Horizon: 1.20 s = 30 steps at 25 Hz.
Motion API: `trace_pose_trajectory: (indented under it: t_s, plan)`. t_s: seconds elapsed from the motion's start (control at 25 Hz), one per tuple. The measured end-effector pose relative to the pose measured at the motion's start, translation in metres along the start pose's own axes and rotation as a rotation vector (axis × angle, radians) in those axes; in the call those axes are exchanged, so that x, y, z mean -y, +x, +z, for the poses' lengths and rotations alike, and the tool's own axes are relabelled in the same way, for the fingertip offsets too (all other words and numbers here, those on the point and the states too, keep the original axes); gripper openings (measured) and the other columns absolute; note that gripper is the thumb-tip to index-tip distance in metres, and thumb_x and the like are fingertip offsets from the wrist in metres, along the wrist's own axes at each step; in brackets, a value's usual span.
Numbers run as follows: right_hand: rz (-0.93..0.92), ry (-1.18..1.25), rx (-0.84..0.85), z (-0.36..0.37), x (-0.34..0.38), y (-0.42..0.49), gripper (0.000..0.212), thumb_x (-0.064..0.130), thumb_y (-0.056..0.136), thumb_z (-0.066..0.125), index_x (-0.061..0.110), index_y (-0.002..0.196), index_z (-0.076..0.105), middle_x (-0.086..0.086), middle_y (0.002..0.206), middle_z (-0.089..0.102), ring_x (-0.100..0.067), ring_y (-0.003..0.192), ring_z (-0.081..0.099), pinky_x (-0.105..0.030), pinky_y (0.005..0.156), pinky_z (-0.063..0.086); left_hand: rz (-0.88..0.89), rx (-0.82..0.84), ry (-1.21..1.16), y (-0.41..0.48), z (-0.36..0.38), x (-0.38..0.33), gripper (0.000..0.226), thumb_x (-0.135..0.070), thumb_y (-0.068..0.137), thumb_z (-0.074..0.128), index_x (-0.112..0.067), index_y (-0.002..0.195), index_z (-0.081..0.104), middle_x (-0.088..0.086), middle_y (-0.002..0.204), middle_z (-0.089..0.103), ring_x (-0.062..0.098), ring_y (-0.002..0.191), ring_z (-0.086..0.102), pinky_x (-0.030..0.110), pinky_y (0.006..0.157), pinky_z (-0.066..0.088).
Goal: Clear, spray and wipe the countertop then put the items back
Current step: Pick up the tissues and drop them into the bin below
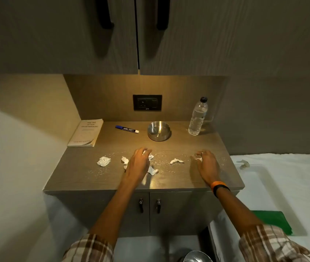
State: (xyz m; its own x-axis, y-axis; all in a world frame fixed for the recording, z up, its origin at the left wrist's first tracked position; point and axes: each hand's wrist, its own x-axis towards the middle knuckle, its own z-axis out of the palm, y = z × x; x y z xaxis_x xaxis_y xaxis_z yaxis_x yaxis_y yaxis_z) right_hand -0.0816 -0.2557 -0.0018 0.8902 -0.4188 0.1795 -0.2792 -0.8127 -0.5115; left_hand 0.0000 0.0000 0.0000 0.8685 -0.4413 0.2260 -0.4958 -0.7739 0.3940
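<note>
Left hand [138, 163] covers parts of crumpled tissue scraps [151, 156] mid-surface; grip unclear. Right hand [206, 164] fingers [199, 155] curl over a small white scrap, mostly hidden. Metal vessel [197, 257] cut by bottom edge. Book [86, 133] subtitle too small to read.

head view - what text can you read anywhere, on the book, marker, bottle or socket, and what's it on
"THE ART OF NOT OVERTHINKING" - cover of the book, back left of the countertop.
Smaller lines lower on the book cover: blurred, unreadable.
Blue marker: white print on the barrel, too small to read.
Water bottle: label too faint to read.
Wall socket: small mark at its lower edge, unreadable.
No other text shows.
</note>
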Motion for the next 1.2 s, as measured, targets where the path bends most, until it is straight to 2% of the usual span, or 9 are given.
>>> trace_pose_trajectory:
  t_s: [0.08,0.2,0.36,0.6,0.72,0.8,0.88,1.04,1.2]
  plan:
    - [0.045,-0.049,0.086,0.006,-0.004,0.018,0.025,0.011,0.099,0.057,0.002,0.119,0.07,-0.017,0.128,0.065,-0.03,0.12,0.06,-0.037,0.103,0.048,-0.028,0.082,-0.032,0.017,0.014,0.013,0.048,-0.009,0.096,0.056,-0.02,0.142,0.048,0.009,0.149,0.046,0.024,0.137,0.041,0.035,0.11,0.041]
    - [0.071,-0.167,0.18,0.01,-0.005,0.029,0.021,0.005,0.098,0.057,0.004,0.109,0.074,-0.017,0.114,0.072,-0.03,0.104,0.068,-0.038,0.092,0.056,0.012,0.21,0.051,0.037,0.033,0.03,0.045,-0.035,0.096,0.056,-0.02,0.139,0.052,0.007,0.152,0.04,0.027,0.143,0.031,0.041,0.117,0.031]
    - [0.085,-0.237,0.15,0.021,0.001,0.03,0.018,0.007,0.098,0.056,0.003,0.095,0.074,-0.016,0.098,0.073,-0.03,0.091,0.07,-0.036,0.078,0.057,0.049,0.17,0.061,0.051,0.044,0.04,0.039,-0.013,0.09,0.069,-0.019,0.128,0.064,0.008,0.131,0.06,0.023,0.123,0.049,0.034,0.1,0.047]
    - [-0.093,-0.086,0.183,0.049,0.058,0.034,0.017,0.007,0.095,0.061,0.008,0.105,0.075,-0.008,0.107,0.072,-0.024,0.103,0.066,-0.038,0.089,0.056,0.006,0.089,-0.079,0.051,0.038,0.041,0.024,-0.011,0.087,0.072,-0.014,0.11,0.073,0.006,0.115,0.069,0.02,0.109,0.058,0.032,0.092,0.051]
    - [-0.134,-0.195,0.236,0.062,0.061,0.024,0.018,0.007,0.097,0.057,0.009,0.101,0.074,-0.008,0.106,0.07,-0.024,0.106,0.063,-0.033,0.083,0.054,-0.095,-0.047,-0.192,0.039,0.023,0.052,0.023,-0.005,0.088,0.067,-0.008,0.111,0.07,0.01,0.116,0.067,0.022,0.111,0.058,0.021,0.093,0.045]
    - [-0.173,-0.243,0.239,0.065,0.057,0.018,0.021,0.007,0.097,0.055,0.011,0.105,0.074,-0.006,0.109,0.068,-0.023,0.108,0.06,-0.03,0.082,0.052,-0.162,-0.089,-0.2,0.03,0.011,0.066,0.025,-0.005,0.089,0.066,-0.007,0.114,0.07,0.011,0.118,0.066,0.021,0.111,0.058,0.012,0.086,0.043]
    - [-0.183,-0.253,0.235,0.066,0.057,0.018,0.02,0.004,0.096,0.055,0.009,0.098,0.074,-0.009,0.105,0.068,-0.024,0.104,0.061,-0.03,0.079,0.05,-0.216,-0.097,-0.204,0.022,0.002,0.079,0.025,-0.004,0.091,0.064,-0.005,0.115,0.07,0.013,0.121,0.065,0.022,0.113,0.057,0.007,0.077,0.044]
    - [-0.216,-0.126,0.246,0.073,0.079,0.018,0.015,0.008,0.095,0.061,0.007,0.094,0.076,-0.009,0.099,0.071,-0.024,0.095,0.064,-0.032,0.08,0.054,-0.263,-0.016,-0.26,0.011,-0.002,0.093,0.032,-0.009,0.089,0.069,-0.002,0.12,0.065,0.018,0.13,0.059,0.023,0.118,0.054,0.015,0.09,0.044]
    - [-0.306,0.006,0.35,0.087,0.109,-0.002,0.014,0.003,0.09,0.066,0.008,0.098,0.076,-0.008,0.105,0.073,-0.022,0.098,0.068,-0.036,0.087,0.059,-0.266,-0.001,-0.237,0.0,0.01,0.093,0.028,-0.005,0.089,0.067,0.002,0.116,0.066,0.02,0.135,0.054,0.01,0.109,0.05,-0.002,0.087,0.037]
